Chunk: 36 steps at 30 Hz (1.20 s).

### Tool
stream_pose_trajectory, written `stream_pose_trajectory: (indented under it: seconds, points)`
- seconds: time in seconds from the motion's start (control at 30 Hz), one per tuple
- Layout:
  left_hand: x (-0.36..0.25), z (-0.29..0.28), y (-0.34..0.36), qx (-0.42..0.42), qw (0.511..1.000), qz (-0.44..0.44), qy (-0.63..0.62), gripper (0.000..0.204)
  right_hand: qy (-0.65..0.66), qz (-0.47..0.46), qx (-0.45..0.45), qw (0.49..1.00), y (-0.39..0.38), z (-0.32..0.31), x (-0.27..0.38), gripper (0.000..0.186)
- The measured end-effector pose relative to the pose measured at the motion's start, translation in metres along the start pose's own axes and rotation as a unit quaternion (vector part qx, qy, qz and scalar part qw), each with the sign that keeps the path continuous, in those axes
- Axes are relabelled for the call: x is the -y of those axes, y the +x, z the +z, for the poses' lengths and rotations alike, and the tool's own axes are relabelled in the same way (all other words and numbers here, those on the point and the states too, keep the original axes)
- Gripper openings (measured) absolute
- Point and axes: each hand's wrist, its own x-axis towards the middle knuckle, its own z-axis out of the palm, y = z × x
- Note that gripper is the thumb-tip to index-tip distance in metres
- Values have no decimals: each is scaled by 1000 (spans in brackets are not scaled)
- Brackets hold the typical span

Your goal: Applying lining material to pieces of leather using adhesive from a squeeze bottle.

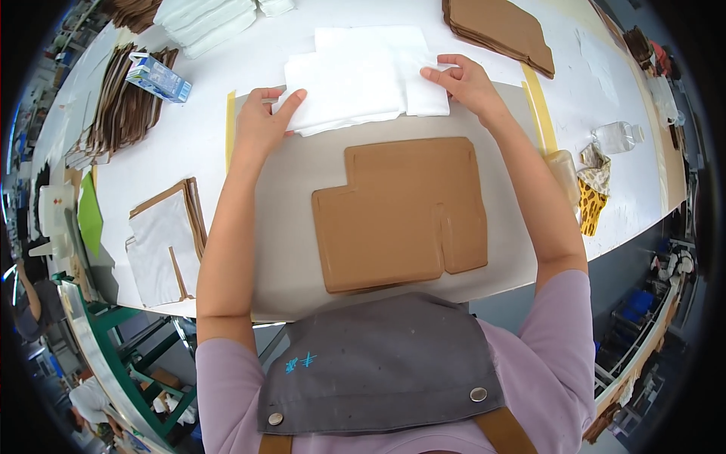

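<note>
Both my hands are at a stack of white notched cloth-like sheets (355,79) at the far side of the grey mat (283,227). My left hand (265,125) grips the stack's left edge, thumb on top and the other fingers partly hidden. At the right edge, my right hand (465,83) pinches the white material between thumb and fingers. Closer to me lies a flat brown cut panel (401,219) of the same notched outline, with a slit near its lower right. Neither hand touches it.
Brown panels (499,30) are stacked at back right, white sheets (204,19) at back left. Left are a blue-white carton (159,77), brown pieces (117,98) and white-faced panels (162,242). A clear bottle (616,138) and patterned cloth (594,189) lie right.
</note>
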Motion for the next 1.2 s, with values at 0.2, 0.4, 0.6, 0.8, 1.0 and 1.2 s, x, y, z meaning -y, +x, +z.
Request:
stream_pose_trajectory:
  seconds: [0.2,0.4,0.6,0.8,1.0,1.2]
  points:
    - [7,-6,-9,64,992,77,-77,58,-49,-38,39,997,-10,-3,-8,60]
    - [-11,-23,-89,137,976,172,-3,40,138,-55,81,986,-102,-29,-1,36]
    - [1,-29,-172,146,971,186,36,31,71,-50,51,995,-204,-34,-7,57]
    - [15,-12,-182,128,975,178,25,29,-19,-116,48,992,-215,-37,-35,41]
    - [18,-1,-171,72,979,191,24,27,51,-102,42,993,-195,-28,-28,30]
    - [14,7,-161,90,987,133,-13,26,76,-77,51,993,-180,-24,-26,32]
